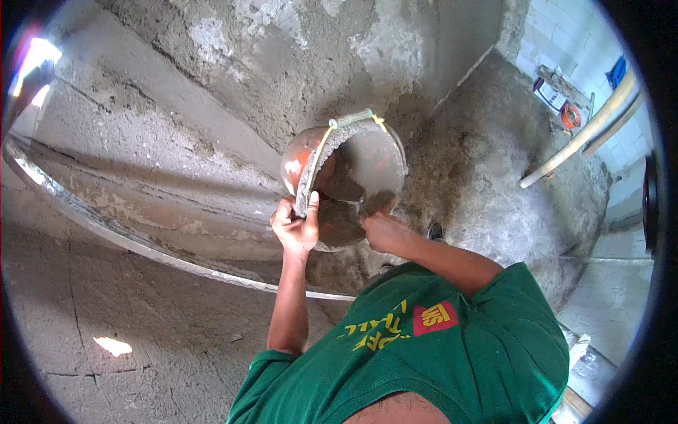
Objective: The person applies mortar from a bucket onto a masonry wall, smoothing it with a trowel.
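An orange bucket (295, 164), caked with grey mortar, is tilted with its mouth turned toward me. Wet grey mortar (371, 159) coats its inside. Its handle (351, 119) has a grey grip and yellow ties and stands along the far side of the rim. My left hand (298, 225) is closed on the near left part of the rim, thumb on top. Just below the mouth is a round container (340, 227) with grey mortar in it. My right hand (385, 232) is a fist at a grey, mortar-caked tool (379, 203); its handle is hidden in my fingers.
A long pale strip (176, 265) runs along the left side. Rough plastered wall (261, 56) rises behind the bucket. On the right, poles (579, 138) lean near a white block wall, with a box (549, 95) and an orange coil (570, 116). My shoe (435, 231) stands close by.
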`<state>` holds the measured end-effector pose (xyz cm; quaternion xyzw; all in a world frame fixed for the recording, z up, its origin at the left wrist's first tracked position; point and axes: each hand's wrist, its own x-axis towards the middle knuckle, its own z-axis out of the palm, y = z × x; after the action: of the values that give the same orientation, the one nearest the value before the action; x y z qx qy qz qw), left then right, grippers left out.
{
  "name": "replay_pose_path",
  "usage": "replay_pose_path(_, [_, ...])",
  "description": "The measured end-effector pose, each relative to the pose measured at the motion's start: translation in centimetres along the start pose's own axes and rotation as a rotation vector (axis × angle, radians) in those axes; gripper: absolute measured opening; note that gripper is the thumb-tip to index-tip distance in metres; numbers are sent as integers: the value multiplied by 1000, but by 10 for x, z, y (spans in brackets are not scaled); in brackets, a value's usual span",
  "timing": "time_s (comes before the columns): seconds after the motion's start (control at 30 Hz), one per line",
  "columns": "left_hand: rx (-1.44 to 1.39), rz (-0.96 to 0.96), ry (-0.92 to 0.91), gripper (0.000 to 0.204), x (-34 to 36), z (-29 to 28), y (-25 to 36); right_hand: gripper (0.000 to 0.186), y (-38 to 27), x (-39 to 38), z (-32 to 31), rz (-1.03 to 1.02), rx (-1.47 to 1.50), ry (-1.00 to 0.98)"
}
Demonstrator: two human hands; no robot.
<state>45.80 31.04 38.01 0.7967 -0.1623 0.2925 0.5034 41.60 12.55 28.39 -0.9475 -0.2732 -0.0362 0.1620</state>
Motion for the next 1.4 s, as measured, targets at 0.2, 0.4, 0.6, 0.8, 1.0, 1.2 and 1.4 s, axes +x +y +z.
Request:
replay_pose_path(0.2, [121,28,35,33,14,-10,8,27,48,12,-44,-139,-256,-127])
replay_pose_path(0.4, [113,88,30,35,10,9,3,29,0,11,-78,213,704,-403])
replay_pose_path(0.6, [74,317,-54,40,20,-3,38,29,61,20,-59,139,40,-128])
replay_pose_path(0.8, [-42,214,-209,32,20,-25,58,36,22,-8,-70,333,1358,-597])
replay_pose_path(1.0, [-178,-254,121,29,0,21,23,40,5,-11,-48,355,2110,-690])
replay_pose_path(1.2, [-42,-431,361,22,-25,30,-25,48,43,-21,-52,199,2340,-470])
replay_pose_path(1.4, [242,-551,388,29,-61,15,-29,49,135,-3,-98,321,2453,45])
